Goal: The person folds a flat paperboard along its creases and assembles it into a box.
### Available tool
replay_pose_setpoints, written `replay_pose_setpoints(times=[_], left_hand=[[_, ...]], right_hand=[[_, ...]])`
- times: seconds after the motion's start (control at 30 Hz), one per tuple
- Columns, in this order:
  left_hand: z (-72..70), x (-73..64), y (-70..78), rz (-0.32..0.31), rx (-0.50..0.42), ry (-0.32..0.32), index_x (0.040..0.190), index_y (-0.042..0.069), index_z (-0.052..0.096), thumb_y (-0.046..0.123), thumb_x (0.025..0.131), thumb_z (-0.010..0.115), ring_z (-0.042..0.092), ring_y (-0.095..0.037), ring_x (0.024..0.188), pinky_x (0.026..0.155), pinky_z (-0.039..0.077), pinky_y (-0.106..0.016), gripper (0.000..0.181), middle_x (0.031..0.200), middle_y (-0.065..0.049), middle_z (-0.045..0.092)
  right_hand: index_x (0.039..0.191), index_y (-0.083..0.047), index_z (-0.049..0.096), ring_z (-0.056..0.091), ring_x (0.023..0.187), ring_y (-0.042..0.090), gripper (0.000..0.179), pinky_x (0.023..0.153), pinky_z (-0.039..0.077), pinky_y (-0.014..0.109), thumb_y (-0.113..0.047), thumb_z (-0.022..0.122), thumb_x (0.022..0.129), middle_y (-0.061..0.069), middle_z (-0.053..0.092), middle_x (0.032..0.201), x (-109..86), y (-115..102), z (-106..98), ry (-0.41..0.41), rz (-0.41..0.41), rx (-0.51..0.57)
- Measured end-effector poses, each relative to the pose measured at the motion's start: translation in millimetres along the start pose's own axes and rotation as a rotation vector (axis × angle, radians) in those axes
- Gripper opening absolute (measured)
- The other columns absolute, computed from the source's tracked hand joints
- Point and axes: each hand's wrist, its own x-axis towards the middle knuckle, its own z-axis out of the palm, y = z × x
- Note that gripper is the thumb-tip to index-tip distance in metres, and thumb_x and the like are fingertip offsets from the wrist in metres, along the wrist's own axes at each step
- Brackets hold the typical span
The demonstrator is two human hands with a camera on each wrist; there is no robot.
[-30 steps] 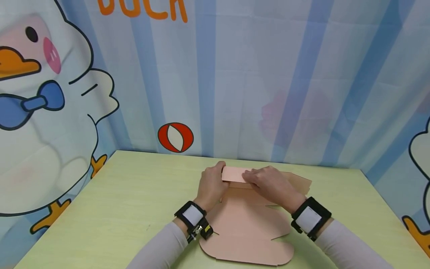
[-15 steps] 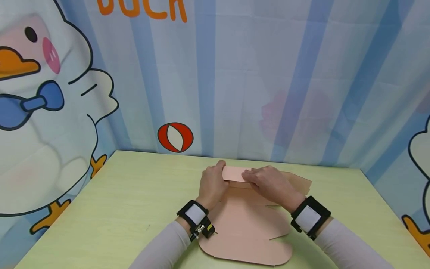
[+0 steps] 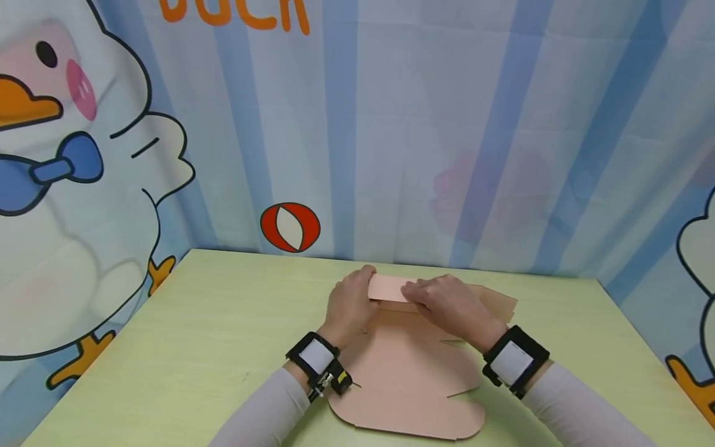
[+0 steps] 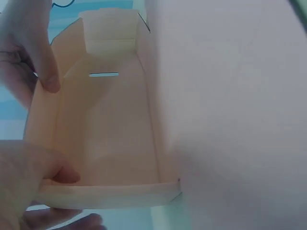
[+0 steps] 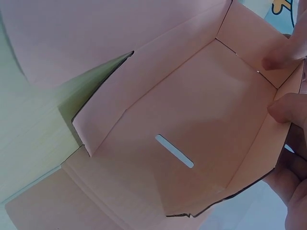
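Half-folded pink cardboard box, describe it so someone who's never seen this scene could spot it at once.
Find the blue-striped curtain with duck prints, then the pale yellow-green table before it. On that table, the person's left hand and right hand grip the far end of the half-folded pink cardboard box. Its rounded near flap and narrow slot set it apart from the plain table.

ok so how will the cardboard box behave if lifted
The cardboard box is probably light for its size, being thin sheet. Its walls look stiff, but may splay at one end, where corners look unjoined. The broad flap would likely swing on its crease.
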Motion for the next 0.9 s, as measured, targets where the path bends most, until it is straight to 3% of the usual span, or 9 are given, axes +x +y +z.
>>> replay_pose_setpoints(times=[0.13,0.27,0.37,0.43,0.5,0.63,0.77,0.9], left_hand=[[-10.4,0.2,2.1,0.165,0.130,0.018,0.127,0.007,0.063,0.013,0.080,0.080,0.070,-0.023,0.105,0.090,0.059,-0.035,0.050,0.121,-0.009,0.069],[-19.3,-0.1,6.1,0.393,0.212,0.050,0.107,0.009,0.071,0.010,0.085,0.076,0.066,-0.019,0.105,0.098,0.054,-0.030,0.023,0.111,-0.005,0.071],[-22.2,-1.6,9.2,0.492,0.256,0.045,0.097,0.011,0.074,0.008,0.088,0.073,0.068,-0.016,0.100,0.094,0.055,-0.027,0.010,0.104,-0.002,0.073],[-22.8,-2.9,10.9,0.512,0.294,0.032,0.097,0.011,0.075,0.007,0.089,0.071,0.070,-0.014,0.097,0.090,0.057,-0.025,0.010,0.103,-0.001,0.075],[-22.9,-3.5,12.3,0.514,0.340,0.023,0.101,0.012,0.076,0.008,0.089,0.071,0.072,-0.013,0.098,0.088,0.057,-0.024,0.014,0.104,0.000,0.076],[-22.6,-3.4,13.1,0.512,0.379,0.014,0.106,0.013,0.077,0.008,0.089,0.071,0.073,-0.013,0.099,0.089,0.057,-0.025,0.018,0.106,0.000,0.077],[-21.2,-3.6,11.8,0.523,0.389,0.011,0.107,0.013,0.077,0.008,0.089,0.072,0.073,-0.013,0.102,0.092,0.056,-0.026,0.020,0.108,0.001,0.077],[-20.6,-5.1,11.3,0.516,0.411,-0.003,0.108,0.014,0.076,0.007,0.088,0.072,0.072,-0.012,0.104,0.095,0.055,-0.027,0.022,0.110,0.001,0.076]], right_hand=[[0.074,-0.016,0.049,0.041,0.049,0.006,0.027,0.052,0.027,0.020,-0.007,0.069,0.091,-0.004,0.046,0.054,1.2,0,0,0.007,-0.003,-0.001],[0.073,-0.016,0.047,0.031,0.050,0.005,0.029,0.052,0.022,0.020,-0.008,0.067,0.092,-0.006,0.035,0.053,1.0,0,0,-0.008,0.006,-0.007],[0.074,-0.016,0.048,0.030,0.050,0.005,0.027,0.052,0.021,0.020,-0.009,0.066,0.093,-0.006,0.033,0.053,-0.2,0,1,-0.012,0.019,-0.012],[0.075,-0.016,0.051,0.035,0.049,0.006,0.024,0.052,0.024,0.020,-0.009,0.067,0.093,-0.006,0.038,0.053,-1.1,-1,1,-0.003,0.028,-0.009],[0.078,-0.016,0.054,0.049,0.051,0.008,0.021,0.052,0.034,0.020,-0.009,0.069,0.091,-0.004,0.048,0.055,-2.5,-2,2,0.017,0.030,-0.008],[0.086,-0.015,0.064,0.074,0.079,0.017,0.014,0.064,0.056,0.027,-0.005,0.074,0.086,0.001,0.071,0.074,-7.4,-2,5,0.063,0.029,-0.001],[0.102,-0.011,0.073,0.074,0.097,0.021,0.021,0.077,0.061,0.035,-0.005,0.077,0.083,0.007,0.077,0.102,-12.7,-1,7,0.085,0.025,-0.003],[0.114,-0.010,0.073,0.074,0.100,0.022,0.033,0.079,0.061,0.036,-0.007,0.078,0.082,0.009,0.076,0.111,-17.8,0,8,0.080,0.014,-0.030]])
